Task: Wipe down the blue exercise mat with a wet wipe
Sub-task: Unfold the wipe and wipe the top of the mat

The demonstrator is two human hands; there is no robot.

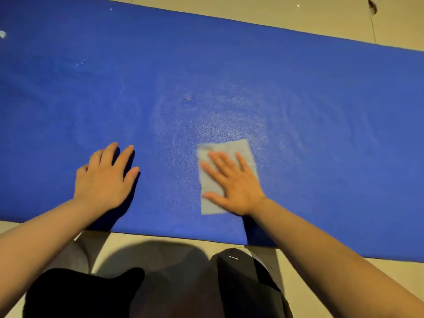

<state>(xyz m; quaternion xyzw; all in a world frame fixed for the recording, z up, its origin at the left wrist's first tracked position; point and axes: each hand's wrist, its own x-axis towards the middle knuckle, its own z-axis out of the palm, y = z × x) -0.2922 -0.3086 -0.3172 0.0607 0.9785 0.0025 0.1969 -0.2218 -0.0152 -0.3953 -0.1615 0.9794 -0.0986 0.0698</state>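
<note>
Head view: right hand [231, 182], fingers spread flat, presses wet wipe [226, 149] on blue exercise mat [298, 99]; left hand [104, 177], fingers loosely apart, braces; overlapping strokes would cover best.

Blue exercise mat [229, 76] spread flat across a tiled floor, small scuffs seen on its surface, pale rectangular wet wipe [207, 205] laid flat near the mat's near edge

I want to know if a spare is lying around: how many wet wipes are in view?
1. The wet wipe lies flat on the blue mat near its front edge, pressed under the right hand. No other shows, though the picture's edges cut the mat off.
</note>
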